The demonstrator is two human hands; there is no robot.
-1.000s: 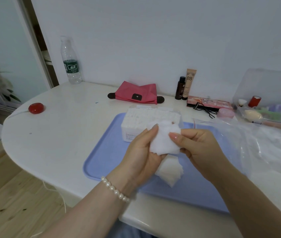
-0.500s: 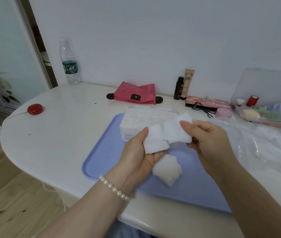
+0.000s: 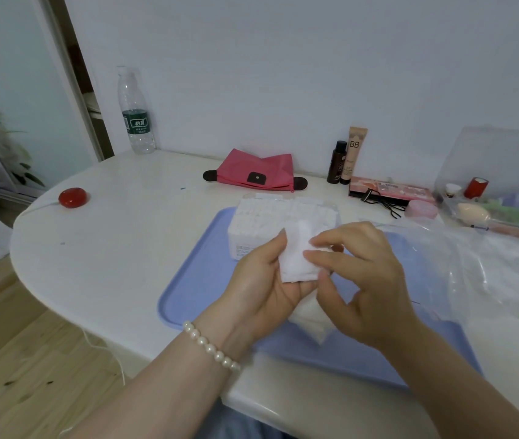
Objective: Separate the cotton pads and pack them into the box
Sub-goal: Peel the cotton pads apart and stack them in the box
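Observation:
My left hand (image 3: 262, 280) holds a small stack of white cotton pads (image 3: 297, 259) above the blue tray (image 3: 194, 280). My right hand (image 3: 362, 280) is against the stack from the right, its fingertips pinching the top pad's edge. Beneath my hands a loose pile of cotton pads (image 3: 310, 321) lies on the tray, mostly hidden. Behind the hands stands the clear box (image 3: 270, 217), filled with upright rows of white pads.
A crumpled clear plastic bag (image 3: 473, 267) covers the tray's right side. Along the wall sit a water bottle (image 3: 136, 122), a pink pouch (image 3: 255, 169), two cosmetic tubes (image 3: 346, 156), a palette and a clear organiser (image 3: 499, 185). A red round object (image 3: 72, 197) lies left.
My right hand, which had pulled one pad off to the right, has come back to the stack in my left hand and now pinches its top pad.

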